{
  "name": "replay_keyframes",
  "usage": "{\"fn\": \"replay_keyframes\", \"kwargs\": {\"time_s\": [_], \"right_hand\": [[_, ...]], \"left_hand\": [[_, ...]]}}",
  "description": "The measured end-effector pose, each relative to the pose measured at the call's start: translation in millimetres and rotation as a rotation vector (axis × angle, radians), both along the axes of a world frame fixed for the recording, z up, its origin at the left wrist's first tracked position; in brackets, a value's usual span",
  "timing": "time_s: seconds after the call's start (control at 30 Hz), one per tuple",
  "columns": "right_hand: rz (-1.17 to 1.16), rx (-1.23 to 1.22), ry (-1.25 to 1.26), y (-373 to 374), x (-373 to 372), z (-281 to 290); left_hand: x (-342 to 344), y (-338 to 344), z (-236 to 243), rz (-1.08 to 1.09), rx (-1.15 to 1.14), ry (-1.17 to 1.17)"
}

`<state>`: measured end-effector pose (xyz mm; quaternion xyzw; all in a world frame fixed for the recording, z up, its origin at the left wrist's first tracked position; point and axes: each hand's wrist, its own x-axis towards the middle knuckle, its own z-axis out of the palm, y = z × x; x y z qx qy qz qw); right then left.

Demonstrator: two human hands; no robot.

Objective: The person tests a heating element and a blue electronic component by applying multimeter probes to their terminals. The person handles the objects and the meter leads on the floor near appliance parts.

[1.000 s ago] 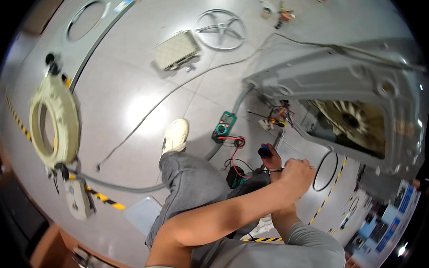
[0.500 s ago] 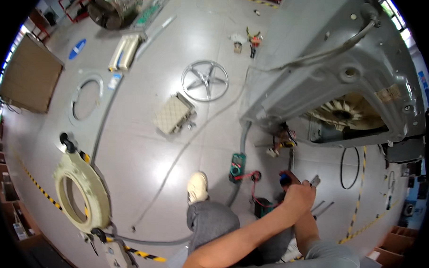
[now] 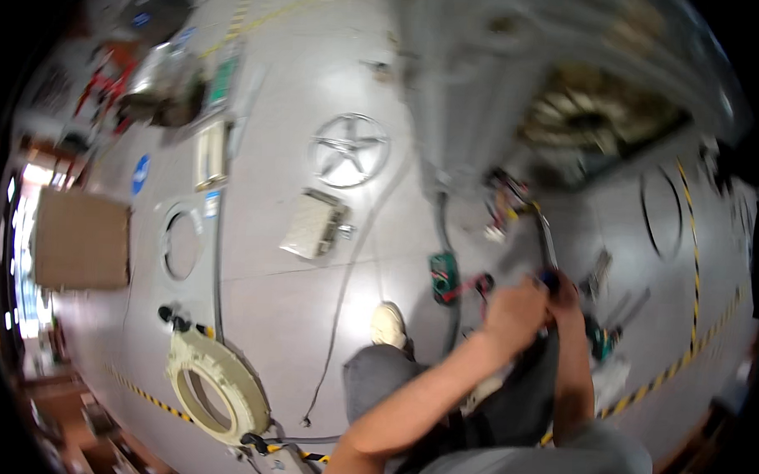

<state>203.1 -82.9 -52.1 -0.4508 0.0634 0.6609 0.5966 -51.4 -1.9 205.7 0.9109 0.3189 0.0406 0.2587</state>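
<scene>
In front of my knees, both hands work close together over the floor. My right hand is closed round the dark blue handle of a tool whose long shiny metal shaft points away from me. Pressed against its left side, my left hand is also closed; its fingers are blurred and what they hold is hidden. A bundle of coloured wires with connectors lies beyond the shaft. Left of my hands is a green multimeter with a red lead.
A grey appliance cabinet with an open panel looms at the upper right. Across the floor lie a spoked pulley wheel, a pale box-like part, a cable, a cream ring and a black belt.
The view has turned, shifting the cabinet up and the floor parts sideways. My right hand, mostly hidden behind the left before, now shows beside it on the blue handle.
</scene>
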Motion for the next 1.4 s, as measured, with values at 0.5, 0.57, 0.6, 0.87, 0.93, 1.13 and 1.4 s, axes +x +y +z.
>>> {"fn": "replay_keyframes", "kwargs": {"time_s": [0.5,0.57,0.6,0.87,0.93,1.13,1.4], "right_hand": [[0.702,0.537,-0.714,-75.1,-98.0,188.3],[0.628,0.625,-0.731,-90.0,-107.3,191.5],[0.597,0.648,-0.752,-97.0,-110.5,193.2],[0.197,0.563,-0.885,-128.9,-150.2,219.4],[0.163,0.503,-0.91,-130.5,-154.1,225.9],[0.126,0.467,-0.867,-125.9,-135.3,230.8],[0.006,0.508,-1.037,-105.3,-147.2,219.6]], "left_hand": [[39.3,-4.6,-10.5,-0.112,-0.151,0.171],[47.7,-12.5,-19.7,-0.181,-0.207,0.178],[52.7,-15.5,-24.8,-0.209,-0.232,0.184],[78.0,-6.6,-83.6,-0.247,-0.711,0.45],[73.0,-6.2,-106.3,-0.226,-0.841,0.508],[81.6,-1.4,-124.6,-0.337,-1.01,0.607],[69.5,-15.8,-88.5,-0.422,-0.568,0.365]]}}
